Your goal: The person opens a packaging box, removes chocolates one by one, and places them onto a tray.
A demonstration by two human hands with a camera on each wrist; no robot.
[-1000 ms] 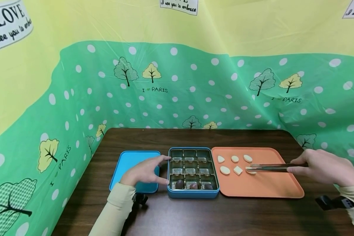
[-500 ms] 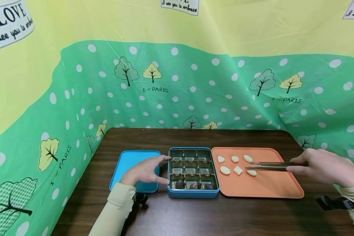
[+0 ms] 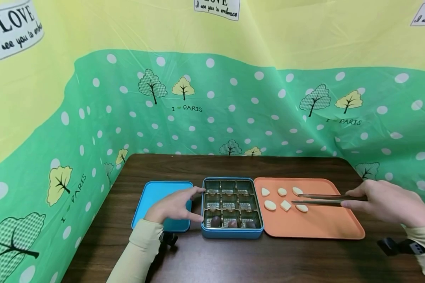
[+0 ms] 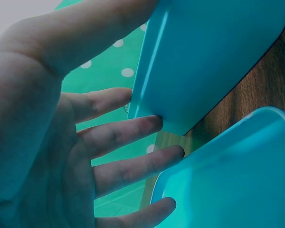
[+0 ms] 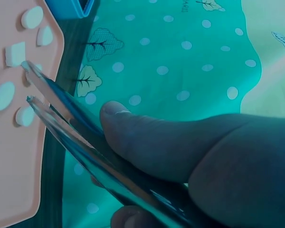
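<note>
My left hand (image 3: 175, 204) touches the left side of a blue tin (image 3: 231, 234), its thumb near the front corner and its fingers fairly straight. Inside the tin is a gold-dark insert with compartments in three rows. Each front-row compartment holds a dark chocolate (image 3: 216, 221); the other rows hold nothing visible. Between thumb and fingers, my right hand (image 3: 389, 202) pinches metal tongs (image 5: 118, 178). The tongs' tips stand apart over an orange tray (image 3: 315, 224), near a white square piece (image 3: 285, 205) and two white oval pieces (image 3: 302, 208) on the right. Nothing is visibly clamped between the tips.
Left of the tin a blue lid (image 3: 159, 192) lies on the dark wooden table (image 3: 212, 259), partly under my left hand. More white pieces (image 3: 270, 205) of rounded and triangular shape lie on the tray. A green and yellow printed cloth (image 3: 212, 98) hangs behind and at the sides.
The tips of the tongs have spread apart and shifted slightly left, off the lower right white oval piece. My left hand and the tin have stayed in place.
</note>
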